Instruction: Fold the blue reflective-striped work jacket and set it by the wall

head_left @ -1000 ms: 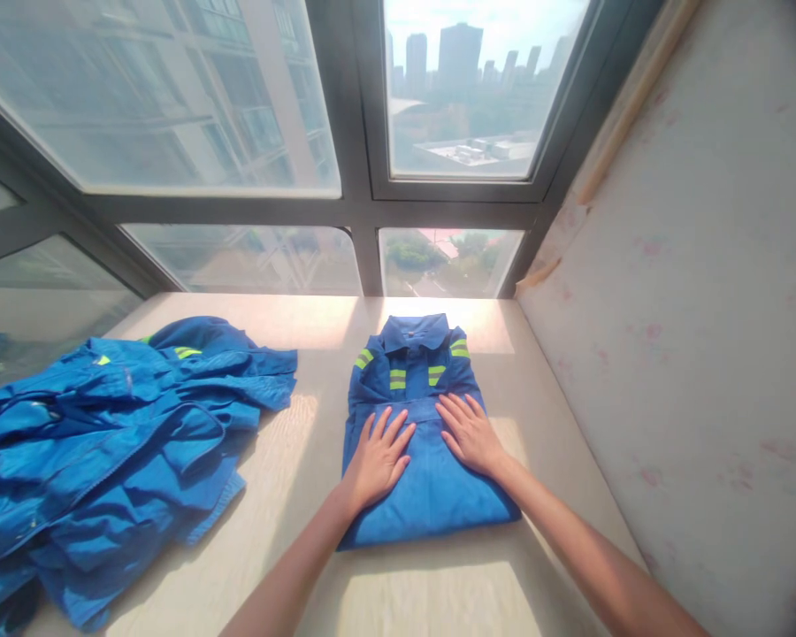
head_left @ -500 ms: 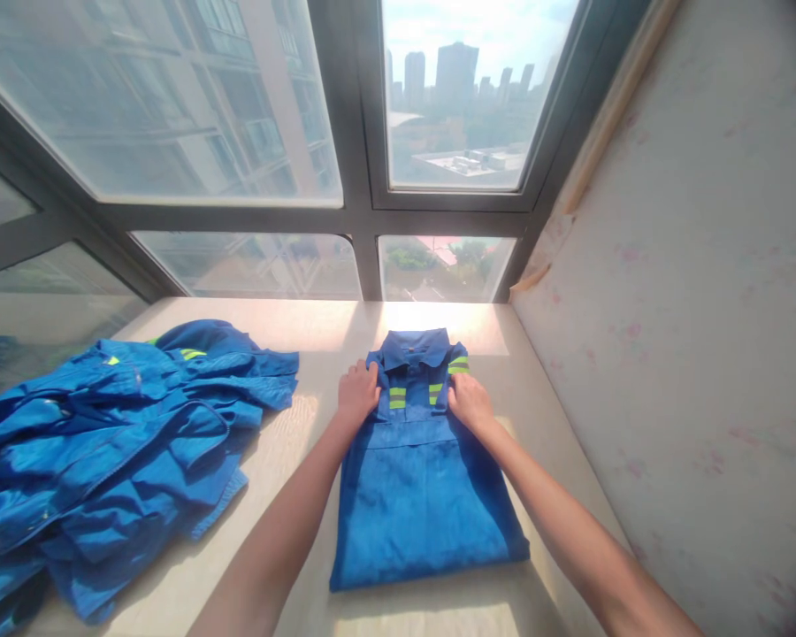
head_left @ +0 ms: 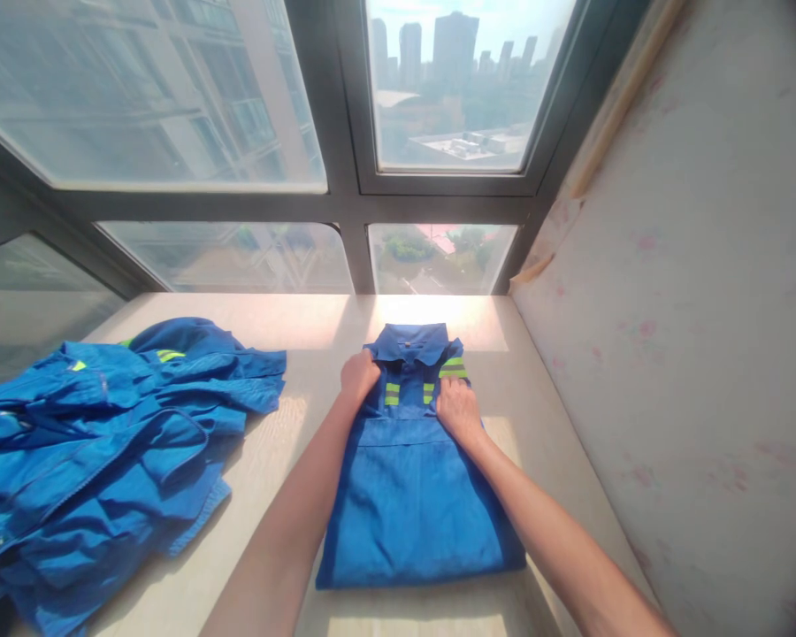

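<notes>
A folded blue work jacket lies flat before me, its collar at the far end and yellow-green and grey reflective strips across the chest and one sleeve. My left hand is closed at the jacket's left shoulder edge, with the fingertips partly hidden behind the cloth. On the opposite side, my right hand has its fingers curled onto the edge just below the striped sleeve. The lower part of the jacket is a smooth folded panel with a straight near edge.
Left of me a second blue work garment lies crumpled, with a zip and reflective strips showing. Both garments rest on a pale wooden surface. Grey-framed windows stand behind it, and a flower-patterned wall borders the right.
My right hand has shifted slightly down and left along the jacket's edge, its fingers more curled. My left hand stays at the left shoulder, fingers now tucked further out of sight. The view has shifted slightly.
</notes>
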A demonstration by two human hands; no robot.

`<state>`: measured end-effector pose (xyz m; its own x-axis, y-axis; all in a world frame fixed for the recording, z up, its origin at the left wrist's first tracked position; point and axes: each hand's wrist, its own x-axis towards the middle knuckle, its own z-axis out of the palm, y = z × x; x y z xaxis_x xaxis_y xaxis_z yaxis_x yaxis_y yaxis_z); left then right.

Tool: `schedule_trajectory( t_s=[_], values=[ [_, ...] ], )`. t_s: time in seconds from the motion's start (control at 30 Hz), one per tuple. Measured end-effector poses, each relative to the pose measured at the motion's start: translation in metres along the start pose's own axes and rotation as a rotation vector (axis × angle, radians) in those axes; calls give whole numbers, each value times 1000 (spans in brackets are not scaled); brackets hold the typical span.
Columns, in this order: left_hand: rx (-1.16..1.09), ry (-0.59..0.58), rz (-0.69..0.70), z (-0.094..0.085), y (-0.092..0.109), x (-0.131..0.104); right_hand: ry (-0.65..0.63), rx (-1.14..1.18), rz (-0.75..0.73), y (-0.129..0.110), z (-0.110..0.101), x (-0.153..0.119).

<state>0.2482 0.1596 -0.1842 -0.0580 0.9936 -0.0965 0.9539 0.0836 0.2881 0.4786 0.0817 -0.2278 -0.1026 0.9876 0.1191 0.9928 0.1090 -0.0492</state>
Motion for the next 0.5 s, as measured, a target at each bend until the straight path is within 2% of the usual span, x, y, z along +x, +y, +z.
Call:
schedule_trajectory(
  t_s=[0.13,0.23,0.33,0.43,0.5],
  values=[
    [-132,103,32,15,-7,-13,8,1,1,0,1,-1],
    [-228,226,76,10,-30,-29,8,1,-8,1,1,0],
    [-279,358,61,4,-59,-58,1,6,-20,2,1,-1],
    [-311,377,125,10,-79,-93,-8,15,-30,2,0,-5],
    [-318,328,252,20,-85,-111,-7,18,-40,3,1,-9]
  ],
)
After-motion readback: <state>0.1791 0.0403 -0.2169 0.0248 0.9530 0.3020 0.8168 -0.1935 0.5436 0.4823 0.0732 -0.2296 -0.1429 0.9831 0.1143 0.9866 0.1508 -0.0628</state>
